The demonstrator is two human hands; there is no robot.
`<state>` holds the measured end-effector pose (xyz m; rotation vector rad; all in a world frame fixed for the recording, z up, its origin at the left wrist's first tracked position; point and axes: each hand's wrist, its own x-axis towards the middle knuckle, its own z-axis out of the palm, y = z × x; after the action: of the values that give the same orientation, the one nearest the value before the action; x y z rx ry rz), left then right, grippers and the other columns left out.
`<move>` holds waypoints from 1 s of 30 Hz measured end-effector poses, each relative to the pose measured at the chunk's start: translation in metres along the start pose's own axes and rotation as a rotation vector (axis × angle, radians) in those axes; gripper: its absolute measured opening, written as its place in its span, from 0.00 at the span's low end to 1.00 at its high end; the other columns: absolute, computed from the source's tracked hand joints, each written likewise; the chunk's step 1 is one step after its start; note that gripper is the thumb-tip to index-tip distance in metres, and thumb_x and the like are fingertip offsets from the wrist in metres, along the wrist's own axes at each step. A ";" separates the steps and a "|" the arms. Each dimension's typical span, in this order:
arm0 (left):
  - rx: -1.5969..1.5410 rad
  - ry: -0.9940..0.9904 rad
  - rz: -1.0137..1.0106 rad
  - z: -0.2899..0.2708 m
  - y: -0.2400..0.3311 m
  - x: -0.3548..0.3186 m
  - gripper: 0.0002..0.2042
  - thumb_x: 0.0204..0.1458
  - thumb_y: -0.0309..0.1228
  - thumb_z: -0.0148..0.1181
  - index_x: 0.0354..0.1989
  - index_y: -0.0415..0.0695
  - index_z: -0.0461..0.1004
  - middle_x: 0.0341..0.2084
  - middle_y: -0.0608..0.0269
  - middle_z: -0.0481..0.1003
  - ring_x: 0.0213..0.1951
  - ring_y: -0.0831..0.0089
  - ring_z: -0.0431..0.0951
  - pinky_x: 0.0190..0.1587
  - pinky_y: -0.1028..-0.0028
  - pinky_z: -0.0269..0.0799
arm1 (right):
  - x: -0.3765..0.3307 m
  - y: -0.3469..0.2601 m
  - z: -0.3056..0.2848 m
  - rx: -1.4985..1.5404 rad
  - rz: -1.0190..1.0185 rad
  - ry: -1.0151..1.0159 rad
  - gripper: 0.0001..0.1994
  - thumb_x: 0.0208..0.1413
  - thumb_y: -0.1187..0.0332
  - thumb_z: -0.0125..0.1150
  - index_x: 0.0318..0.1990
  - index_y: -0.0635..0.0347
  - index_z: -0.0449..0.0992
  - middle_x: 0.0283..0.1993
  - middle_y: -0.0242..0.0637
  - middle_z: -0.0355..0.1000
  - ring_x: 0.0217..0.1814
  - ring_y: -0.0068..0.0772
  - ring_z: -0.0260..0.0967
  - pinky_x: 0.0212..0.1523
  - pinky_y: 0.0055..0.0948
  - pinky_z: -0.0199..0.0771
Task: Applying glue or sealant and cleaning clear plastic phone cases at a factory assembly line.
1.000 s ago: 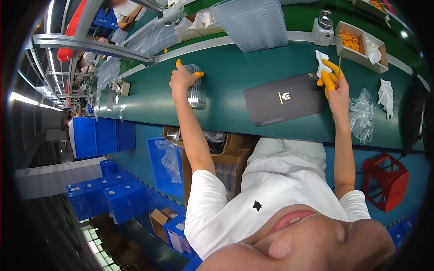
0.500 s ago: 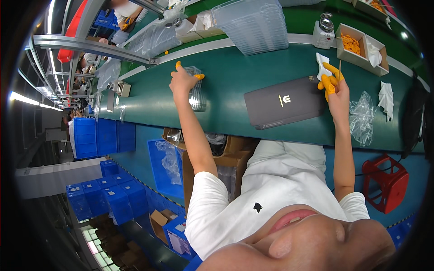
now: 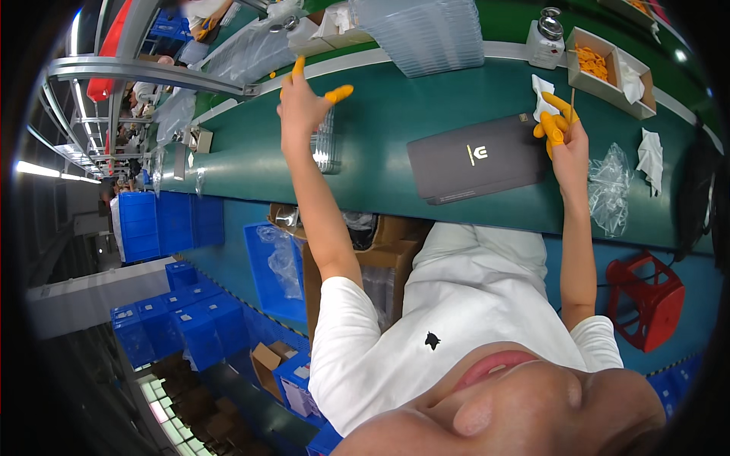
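Observation:
My left hand [image 3: 300, 110] reaches forward with yellow finger covers on thumb and fingers. Its fingers are spread, with nothing visible between them. Just right of it, partly hidden by the hand, stands a small stack of clear plastic trays [image 3: 327, 150]. A flat dark grey box [image 3: 487, 163] with a light yellow emblem lies in front of me. At its right end my right hand [image 3: 566, 140], also in yellow finger covers, is closed around a thin brown stick [image 3: 572, 99]. A white wipe [image 3: 541, 93] is beside its fingertips; whether they touch it I cannot tell.
Along the green bench's far edge are a tall stack of clear trays [image 3: 426, 38], a pump-top bottle [image 3: 546, 38] and a divided box of orange finger covers [image 3: 593, 62]. Crumpled plastic film [image 3: 610, 190] and another wipe [image 3: 650, 161] lie right. A red stool [image 3: 646, 300] stands below.
My left hand has moved forward and slightly left, away from the small tray stack. My right hand stays by the box's end. The whole view has shifted slightly.

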<state>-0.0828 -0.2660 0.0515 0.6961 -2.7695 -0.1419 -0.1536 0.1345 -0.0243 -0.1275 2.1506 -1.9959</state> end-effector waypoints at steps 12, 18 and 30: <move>-0.281 -0.208 0.526 -0.079 0.129 0.078 0.44 0.35 0.42 0.75 0.61 0.37 0.60 0.51 0.45 0.70 0.54 0.56 0.71 0.56 0.65 0.65 | 0.001 0.000 -0.001 0.017 -0.097 -0.010 0.16 0.61 0.73 0.53 0.55 0.68 0.68 0.35 0.35 0.74 0.35 0.17 0.70 0.37 0.16 0.66; -0.420 0.110 0.541 -0.081 0.140 0.045 0.45 0.31 0.35 0.77 0.62 0.40 0.59 0.50 0.47 0.71 0.52 0.57 0.71 0.56 0.65 0.65 | -0.004 0.000 -0.002 0.018 -0.111 0.029 0.14 0.61 0.71 0.54 0.52 0.68 0.70 0.30 0.34 0.74 0.32 0.17 0.69 0.35 0.16 0.66; -0.822 0.149 0.287 0.010 0.207 -0.172 0.44 0.31 0.36 0.77 0.60 0.41 0.61 0.39 0.57 0.64 0.41 0.63 0.69 0.44 0.68 0.68 | -0.038 -0.051 0.001 0.324 -0.289 -0.103 0.17 0.61 0.68 0.55 0.54 0.65 0.69 0.30 0.26 0.70 0.28 0.12 0.64 0.28 0.14 0.62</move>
<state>-0.0334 -0.0017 0.0329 0.0858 -2.3120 -1.0328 -0.1202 0.1374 0.0300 -0.5022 1.8016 -2.4064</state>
